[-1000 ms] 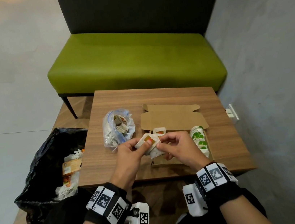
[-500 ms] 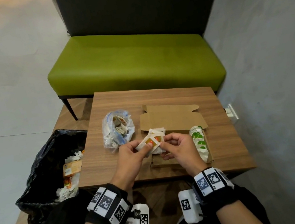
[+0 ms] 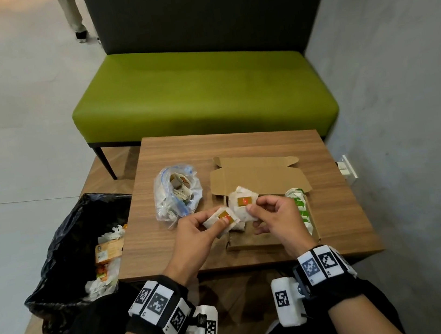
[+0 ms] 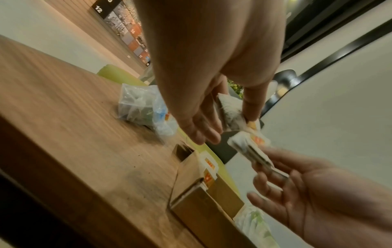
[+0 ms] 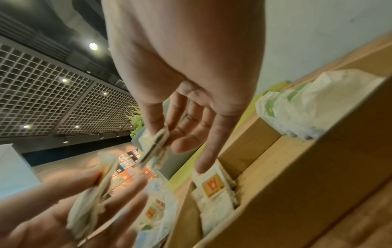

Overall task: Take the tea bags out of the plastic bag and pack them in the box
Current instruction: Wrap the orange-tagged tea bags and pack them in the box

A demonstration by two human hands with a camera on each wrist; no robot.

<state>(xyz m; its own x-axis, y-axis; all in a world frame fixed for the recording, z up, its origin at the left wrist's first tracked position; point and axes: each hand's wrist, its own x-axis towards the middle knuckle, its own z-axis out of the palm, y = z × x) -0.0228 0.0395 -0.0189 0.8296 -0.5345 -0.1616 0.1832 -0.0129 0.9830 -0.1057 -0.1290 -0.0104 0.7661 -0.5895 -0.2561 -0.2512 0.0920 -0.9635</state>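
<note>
Wooden low table (image 3: pixel 332 207) carried an open cardboard box (image 3: pixel 257 178) with green-labelled tea bags (image 3: pixel 301 209) standing along its right side, and just left of the box lay the clear plastic bag (image 3: pixel 176 194), with more tea bags inside. Above the box's near left part, the left hand (image 3: pixel 194 234) pinched an orange-labelled tea bag (image 3: pixel 225 217) between thumb and fingers. Beside it the right hand (image 3: pixel 276 220) pinched a small stack of orange-labelled tea bags (image 3: pixel 243 204).
</note>
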